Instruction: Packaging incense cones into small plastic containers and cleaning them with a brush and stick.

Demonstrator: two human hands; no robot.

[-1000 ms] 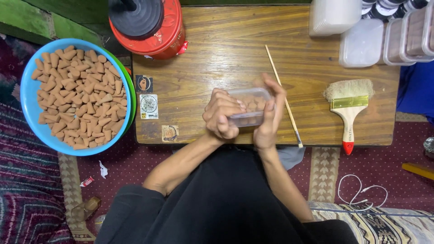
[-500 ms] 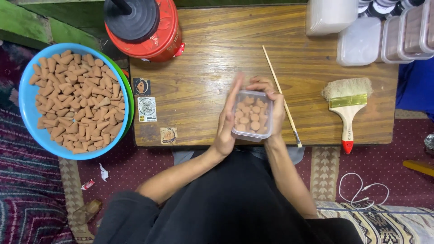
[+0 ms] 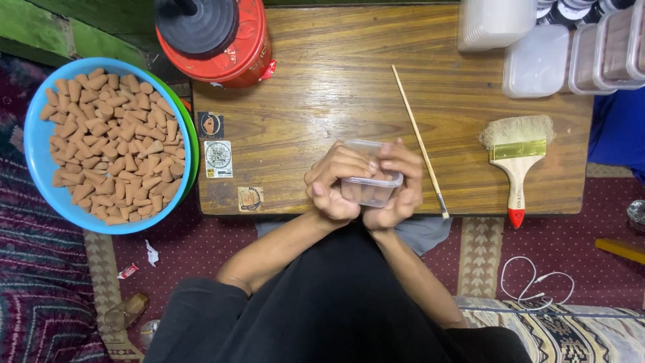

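**Both hands wrapped around a small clear tub**

I see my left hand (image 3: 334, 183) and right hand (image 3: 396, 188) clasped together around a small clear plastic container (image 3: 371, 185), fingers curled over its sides and rim. The tub sits between the palms, above the near edge of the wooden surface (image 3: 322, 87), with brown cone-shaped pieces visible through its wall. Just right of my right hand lies a thin paintbrush (image 3: 419, 142), angled across the wood, and farther right a wide flat brush (image 3: 516, 154) with a red-tipped handle. Well to the left of my left hand sits a blue bowl (image 3: 40, 154) heaped with brown cones (image 3: 111, 144). Beyond the hands stands a red canister (image 3: 232, 50) with a black lid, and empty clear tubs (image 3: 537, 60) stack at the far right.
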